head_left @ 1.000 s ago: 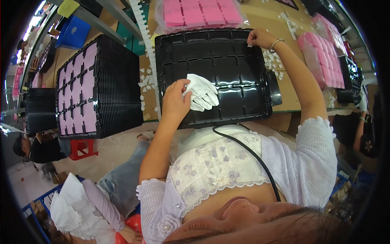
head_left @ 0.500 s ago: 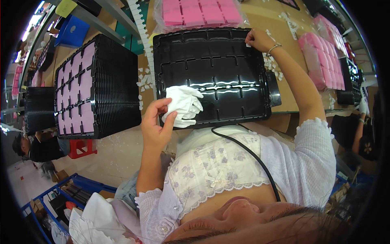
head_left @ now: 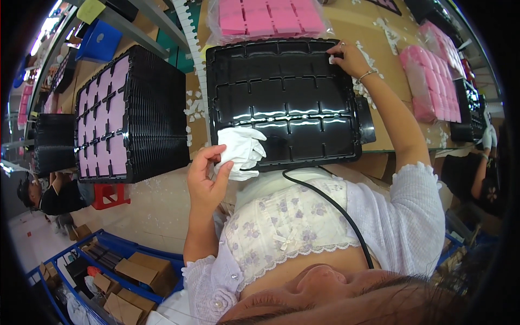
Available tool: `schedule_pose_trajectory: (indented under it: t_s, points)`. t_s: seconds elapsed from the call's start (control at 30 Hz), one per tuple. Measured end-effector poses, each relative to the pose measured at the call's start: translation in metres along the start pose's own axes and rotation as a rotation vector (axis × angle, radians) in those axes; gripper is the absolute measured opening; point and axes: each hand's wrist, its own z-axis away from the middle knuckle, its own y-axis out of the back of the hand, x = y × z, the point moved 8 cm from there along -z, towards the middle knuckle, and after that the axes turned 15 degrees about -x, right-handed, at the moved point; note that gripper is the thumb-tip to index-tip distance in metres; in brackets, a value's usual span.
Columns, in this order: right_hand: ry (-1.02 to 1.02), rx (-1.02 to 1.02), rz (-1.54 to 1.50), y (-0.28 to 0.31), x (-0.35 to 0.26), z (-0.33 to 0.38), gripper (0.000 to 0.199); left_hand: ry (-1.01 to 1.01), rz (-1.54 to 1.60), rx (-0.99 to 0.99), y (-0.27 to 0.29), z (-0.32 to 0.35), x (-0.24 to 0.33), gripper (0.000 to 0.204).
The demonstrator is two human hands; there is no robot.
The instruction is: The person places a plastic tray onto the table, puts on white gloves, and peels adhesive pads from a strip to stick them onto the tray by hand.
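From the head camera, your left hand (head_left: 208, 176) is closed on a crumpled white glove (head_left: 241, 157), thumb and fingers (head_left: 201, 161) pinching its bunched edge at the near left corner of the black compartment tray (head_left: 281, 97). The glove is soft and limp, so I judge it will flop and drag rather than hold shape; keep it bunched in the palm instead of taking it by one loose finger-tube.

Your right hand (head_left: 349, 58) rests on the tray's far right corner, fingertips curled down onto a small white scrap (head_left: 331, 59). I can't tell whether they actually pinch it or only press on it.

The tray lies flat on the desk (head_left: 390, 43) straight ahead of you, near edge just above your chest. It looks like thin moulded plastic with a glossy surface: light, somewhat flexible, probably slippery. I'd expect it to bow if lifted by one corner, so take it at two opposite rims, on the raised edge rather than the shallow cells.

To your left stands a tall stack of black trays (head_left: 122, 114) with pink pieces in the top one. Pink foam sheets (head_left: 271, 16) lie beyond the tray, more pink sheets (head_left: 433, 81) to the right, and white scraps (head_left: 194, 111) dot the desk between stack and tray. A black cable (head_left: 336, 208) runs down across your blouse.
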Motion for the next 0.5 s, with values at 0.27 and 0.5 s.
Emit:
schedule_pose_trajectory:
  t_s: [0.27, 0.5]
  points:
    - [-0.215, 0.04, -0.041, 0.006, 0.023, -0.016, 0.026, -0.011, 0.231, 0.051, 0.001, 0.001, -0.013, 0.041]
    - [-0.136, 0.201, 0.202, 0.01, 0.015, -0.004, 0.02, 0.057, 0.984, 0.005, -0.003, -0.02, -0.042, 0.063]
